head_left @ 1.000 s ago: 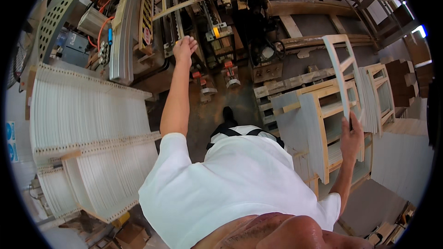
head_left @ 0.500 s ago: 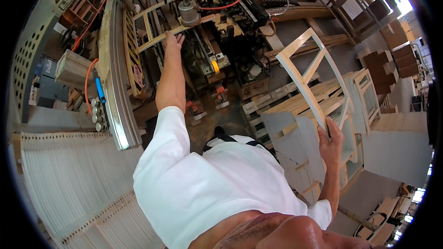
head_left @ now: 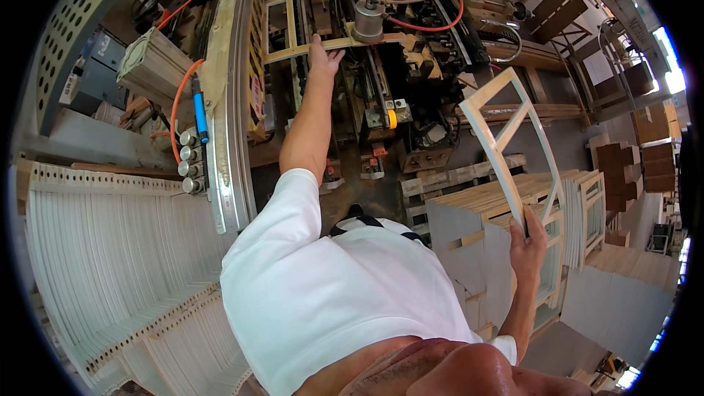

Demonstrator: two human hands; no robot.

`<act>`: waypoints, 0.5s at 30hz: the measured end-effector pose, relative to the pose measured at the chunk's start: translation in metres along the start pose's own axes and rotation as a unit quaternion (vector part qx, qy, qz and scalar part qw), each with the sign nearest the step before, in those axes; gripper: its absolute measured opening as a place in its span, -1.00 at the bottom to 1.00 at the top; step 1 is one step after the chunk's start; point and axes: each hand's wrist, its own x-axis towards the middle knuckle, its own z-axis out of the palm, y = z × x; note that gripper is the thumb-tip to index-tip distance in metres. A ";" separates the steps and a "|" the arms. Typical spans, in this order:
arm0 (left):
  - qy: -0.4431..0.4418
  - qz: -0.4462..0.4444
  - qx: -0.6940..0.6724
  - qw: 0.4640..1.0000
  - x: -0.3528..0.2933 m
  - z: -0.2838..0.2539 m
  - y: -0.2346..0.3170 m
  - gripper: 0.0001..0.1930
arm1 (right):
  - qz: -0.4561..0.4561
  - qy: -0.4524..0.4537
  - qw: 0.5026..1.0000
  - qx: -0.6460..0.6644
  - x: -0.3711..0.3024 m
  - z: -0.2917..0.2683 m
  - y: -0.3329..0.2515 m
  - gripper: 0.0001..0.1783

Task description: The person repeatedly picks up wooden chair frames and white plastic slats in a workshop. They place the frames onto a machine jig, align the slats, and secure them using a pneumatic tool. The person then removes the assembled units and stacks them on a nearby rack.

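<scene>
My left hand [head_left: 325,59] reaches far forward to a pale wooden frame [head_left: 293,51] lying flat in the machine. Its fingers are spread and rest against the near rail, not wrapped round it. Over that rail stands a grey metal cylinder [head_left: 368,23], part of the machine. Out to the right, my right hand [head_left: 529,238] grips a second wooden frame [head_left: 506,169] by its lower end. This frame is held up at a tilt, has a crossbar, and shows one lighter, curved side.
Stacked wooden frames [head_left: 469,209] stand on the right beside a slatted pallet [head_left: 425,185]. At left are a metal-edged rail [head_left: 231,125], a blue tool [head_left: 199,110] and rows of white slats [head_left: 103,249]. A red hose [head_left: 440,28] loops over the machine.
The whole view has swung, so the machine and stacks sit further right in the picture. My left hand stays at the flat frame's rail; my right hand still holds the other frame.
</scene>
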 end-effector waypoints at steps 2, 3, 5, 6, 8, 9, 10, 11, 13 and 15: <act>0.009 0.010 0.003 1.000 0.006 -0.004 0.004 -0.48 | -0.022 -0.014 1.000 -0.001 0.006 0.001 -0.002 -0.63; -0.004 0.013 -0.005 1.000 0.009 -0.008 0.006 -0.51 | -0.033 -0.020 0.999 -0.001 0.009 0.000 -0.002 -0.63; -0.018 0.018 -0.022 0.999 0.008 -0.013 0.002 -0.58 | -0.051 -0.034 0.998 0.000 0.016 -0.002 -0.002 -0.63; -0.011 0.014 -0.043 0.999 -0.014 -0.003 -0.004 -0.58 | -0.055 -0.038 0.998 -0.002 0.018 -0.003 -0.003 -0.64; -0.030 0.029 -0.026 0.999 -0.056 0.004 -0.009 -0.51 | -0.064 -0.041 0.997 0.009 0.021 -0.005 -0.008 -0.62; -0.018 0.031 -0.036 0.999 -0.071 0.000 -0.012 -0.53 | -0.050 -0.061 0.997 0.012 0.024 -0.009 -0.013 -0.61; -0.005 0.033 -0.047 0.998 -0.086 -0.004 -0.015 -0.55 | -0.038 -0.082 0.996 0.016 0.028 -0.011 -0.014 -0.60; 0.003 0.040 -0.047 0.998 -0.104 -0.007 -0.021 -0.56 | -0.067 -0.078 0.995 0.019 0.030 -0.012 -0.011 -0.60; -0.017 0.024 -0.066 0.997 -0.125 -0.033 -0.033 -0.64 | -0.135 -0.071 0.988 0.029 0.038 -0.013 -0.003 -0.59; -0.016 0.019 -0.074 0.997 -0.155 -0.048 -0.048 -0.74 | -0.157 -0.089 0.983 0.021 0.046 -0.015 0.001 -0.60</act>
